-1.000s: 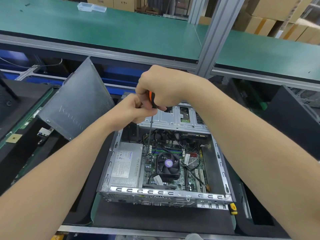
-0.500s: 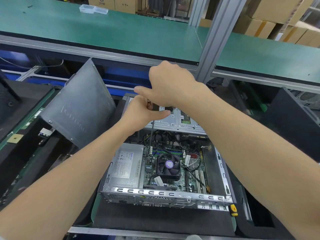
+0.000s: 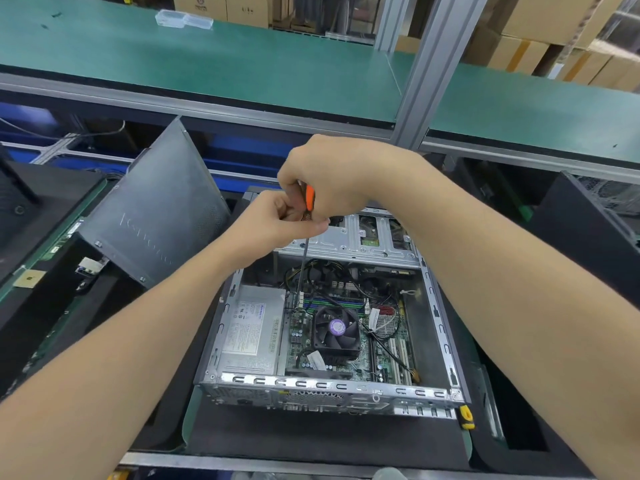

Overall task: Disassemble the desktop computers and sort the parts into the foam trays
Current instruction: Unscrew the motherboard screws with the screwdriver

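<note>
An open desktop case point(image 3: 446, 341) lies on black foam in front of me, with its motherboard, grey power supply point(image 3: 251, 334) and black CPU fan point(image 3: 336, 329) showing. Both hands hold an orange-handled screwdriver point(image 3: 309, 199) upright over the case. My right hand point(image 3: 332, 174) grips the top of the handle. My left hand point(image 3: 280, 223) pinches the lower handle where the shaft begins. The thin shaft point(image 3: 302, 268) runs down to the motherboard's back left corner, beside the power supply.
The removed grey side panel point(image 3: 156, 216) leans upright to the left of the case. Black foam trays point(image 3: 52, 306) flank the case on both sides. A green shelf point(image 3: 242, 64) with an aluminium post point(image 3: 426, 74) runs across above. Another black case point(image 3: 588, 233) stands at right.
Both hands stay on the screwdriver and have turned it: the right hand rotated on the handle, so the orange part shows again. The tip stays at the same spot on the board.
</note>
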{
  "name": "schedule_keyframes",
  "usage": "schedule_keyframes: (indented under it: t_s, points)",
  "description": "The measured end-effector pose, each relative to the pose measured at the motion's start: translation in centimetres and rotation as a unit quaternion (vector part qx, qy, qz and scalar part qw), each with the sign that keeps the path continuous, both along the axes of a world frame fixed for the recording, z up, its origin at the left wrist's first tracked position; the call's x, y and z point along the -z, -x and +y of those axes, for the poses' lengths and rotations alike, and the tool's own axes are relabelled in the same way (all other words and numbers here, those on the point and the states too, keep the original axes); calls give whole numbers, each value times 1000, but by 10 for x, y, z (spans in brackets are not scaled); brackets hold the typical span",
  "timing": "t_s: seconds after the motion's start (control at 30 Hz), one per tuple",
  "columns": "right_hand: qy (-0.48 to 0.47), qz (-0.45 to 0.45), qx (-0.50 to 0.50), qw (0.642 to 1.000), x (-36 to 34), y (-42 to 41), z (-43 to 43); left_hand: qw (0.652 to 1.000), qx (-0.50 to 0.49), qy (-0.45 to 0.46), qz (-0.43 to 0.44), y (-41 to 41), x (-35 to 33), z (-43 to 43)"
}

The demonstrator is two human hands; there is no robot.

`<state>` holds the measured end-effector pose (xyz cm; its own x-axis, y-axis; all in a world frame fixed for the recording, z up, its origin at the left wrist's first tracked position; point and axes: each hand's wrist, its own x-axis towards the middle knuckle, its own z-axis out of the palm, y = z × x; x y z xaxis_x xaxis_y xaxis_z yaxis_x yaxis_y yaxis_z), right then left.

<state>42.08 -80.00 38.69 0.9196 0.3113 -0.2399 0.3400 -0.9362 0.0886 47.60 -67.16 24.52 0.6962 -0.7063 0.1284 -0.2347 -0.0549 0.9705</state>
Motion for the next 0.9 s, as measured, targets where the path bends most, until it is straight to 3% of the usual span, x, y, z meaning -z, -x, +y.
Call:
schedule_keyframes:
  t_s: [0.3, 0.5, 0.67, 0.77, 0.9]
  points:
    - [-24, 31, -24, 999, -1, 4, 2, 995, 85, -38, 41, -10, -8, 12]
    - [-117, -34, 6, 993, 9, 6, 5, 999, 9, -32, 18, -5, -4, 4]
    - [-17, -152, 158, 975, 16, 1, 5, 996, -87, -15, -11, 6, 1, -11]
    - [-28, -133, 190, 972, 15, -1, 7, 992, -121, -27, -17, 9, 8, -21]
    - [-8, -91, 122, 988, 13, -5, 3, 992, -111, 4, -51, 11, 8, -19]
